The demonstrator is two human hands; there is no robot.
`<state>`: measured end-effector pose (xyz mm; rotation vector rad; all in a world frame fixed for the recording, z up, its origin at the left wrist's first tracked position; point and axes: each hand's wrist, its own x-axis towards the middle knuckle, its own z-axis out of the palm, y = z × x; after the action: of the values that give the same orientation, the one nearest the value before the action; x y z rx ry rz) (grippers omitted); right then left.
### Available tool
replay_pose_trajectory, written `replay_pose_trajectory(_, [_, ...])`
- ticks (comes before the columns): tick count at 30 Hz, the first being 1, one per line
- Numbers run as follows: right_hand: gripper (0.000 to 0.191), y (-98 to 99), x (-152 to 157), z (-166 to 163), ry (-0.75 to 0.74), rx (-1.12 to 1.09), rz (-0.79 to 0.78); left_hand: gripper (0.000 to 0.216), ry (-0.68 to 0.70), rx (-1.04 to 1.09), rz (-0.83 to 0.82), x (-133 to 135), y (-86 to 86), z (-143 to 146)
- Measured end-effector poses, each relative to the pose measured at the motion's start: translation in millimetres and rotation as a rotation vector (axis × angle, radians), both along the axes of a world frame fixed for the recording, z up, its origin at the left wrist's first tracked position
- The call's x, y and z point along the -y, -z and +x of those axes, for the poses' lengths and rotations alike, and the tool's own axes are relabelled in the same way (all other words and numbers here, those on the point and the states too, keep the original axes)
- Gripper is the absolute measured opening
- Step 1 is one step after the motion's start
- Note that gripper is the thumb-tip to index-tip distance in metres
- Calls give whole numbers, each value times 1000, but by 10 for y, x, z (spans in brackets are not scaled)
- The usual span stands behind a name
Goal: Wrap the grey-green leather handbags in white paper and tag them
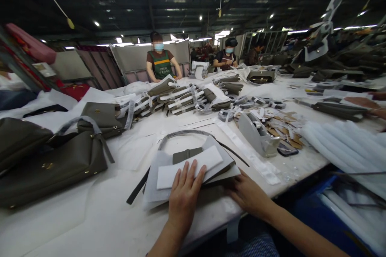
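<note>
My left hand [187, 192] lies flat with fingers spread on a folded white foam sheet [211, 156]. Under the foam are thin white paper [153, 168] and an olive-grey handbag [185, 154], laid flat on the table. A plastic-wrapped handle [177, 133] arches behind it, and a dark strap [137, 188] sticks out on the left. At the bag's right edge, my right hand [249, 192] has its fingers curled around the corner; the fingertips are partly hidden beneath it.
Finished-looking olive handbags [60, 164] stand at left. A tape dispenser [257, 134], a phone [287, 148] and brown scraps [283, 128] lie to the right. Bundled bag pieces [187, 98] pile up behind. White foam rolls [346, 144] flank the table's right edge. Co-workers [163, 62] stand across the table.
</note>
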<state>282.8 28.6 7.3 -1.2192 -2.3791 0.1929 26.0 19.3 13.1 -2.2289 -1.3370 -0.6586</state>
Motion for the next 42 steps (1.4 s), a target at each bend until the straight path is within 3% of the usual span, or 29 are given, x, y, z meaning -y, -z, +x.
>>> replay_pose_trajectory(3, [22,-127,121,105,77,-56,133,61,-4,-11,-3,-3,44,30])
replay_pose_trajectory(6, [17,-423,234,192,134,-174,292,56,22,-34,29,-4,81,59])
replay_pose_trajectory(8, [13,-630,218,158,49,-183,386,53,38,-56,23,-1,81,64])
replay_pose_trajectory(11, [37,-745,23,-6,-163,14,409,50,52,-80,-7,3,56,51])
replay_pose_trajectory(14, [46,-571,-187,-113,-232,169,335,49,64,-113,-17,13,21,53])
replay_pose_trajectory(18, [43,-355,-213,-68,-203,162,279,53,50,-175,-74,47,-56,94])
replay_pose_trajectory(22, [34,-618,-322,-126,-183,187,105,62,62,-207,-130,50,-122,113])
replay_pose_trajectory(25, [35,-907,-714,-349,-64,292,-72,61,75,-188,-136,30,-103,109])
replay_pose_trajectory(27, [28,-988,-1076,-531,31,343,-124,58,72,-156,-124,21,-66,104])
replay_pose_trajectory(33, [38,-784,-1942,-894,142,575,-316,54,81,-92,-27,-4,97,96])
replay_pose_trajectory(38, [38,-748,-2165,-955,158,677,-444,56,33,-13,-10,-25,241,144])
replay_pose_trajectory(42, [25,-799,-2223,-956,132,688,-540,53,26,21,-6,-21,278,179])
